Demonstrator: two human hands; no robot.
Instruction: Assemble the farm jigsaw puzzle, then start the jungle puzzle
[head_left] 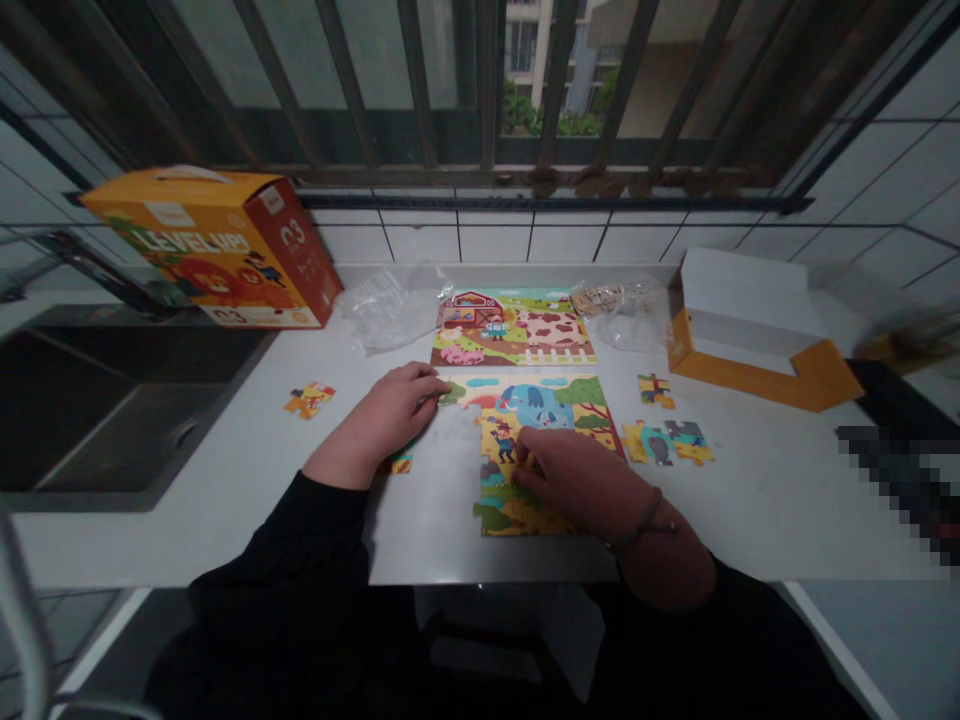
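Note:
A partly assembled jigsaw puzzle with elephants, trees and a small figure in a hat lies on the white counter. My left hand is closed, its fingertips at a puzzle piece on the upper left corner. Over the middle of the jigsaw my right hand is curled, thumb and fingers near the figure; whatever they pinch, if anything, is hidden. Partly under my left wrist lies a loose piece. Beyond the jigsaw is a farm picture with a cow and a barn.
Loose pieces lie left and right of the jigsaw, another above the right ones. Plastic bags flank the farm picture. An orange box stands by the dark sink; an open box sits right.

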